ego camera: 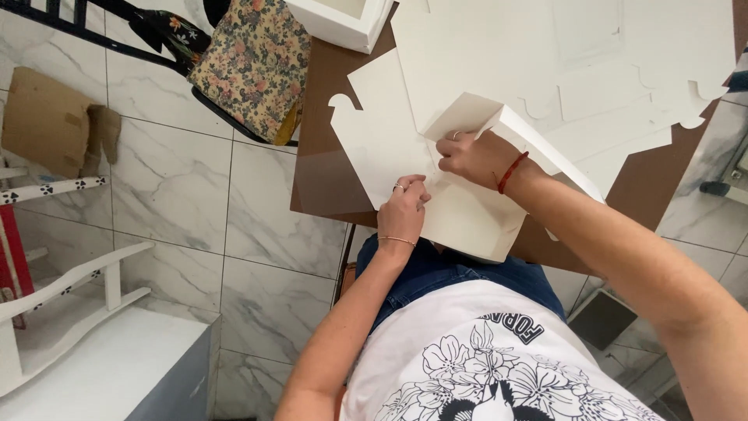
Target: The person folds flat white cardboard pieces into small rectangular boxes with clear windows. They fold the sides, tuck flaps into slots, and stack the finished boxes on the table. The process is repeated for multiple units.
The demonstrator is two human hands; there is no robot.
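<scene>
- The fingers of the left hand are curled and press down on the white die-cut cardboard box blank; a ring shows on one finger and a thin bracelet on the wrist.
- The fingers of the right hand are bent, with the tips pinched on a fold of the same blank, just beside a raised side flap; a red string bracelet sits at the wrist.
- The two hands lie near each other, the left one nearer to the person, the right one farther and to the right.
- The blank lies half-folded on the near edge of a brown table, its near corner hanging over the person's lap.
- Farther right on the table lies a stack of flat white cardboard sheets with notched edges.
- At the far edge stands a finished white box.
- To the left, over the marble-tiled floor, a floral fabric bag rests on a dark chair.
- Far left lie a brown cardboard piece and white painted wooden furniture.
</scene>
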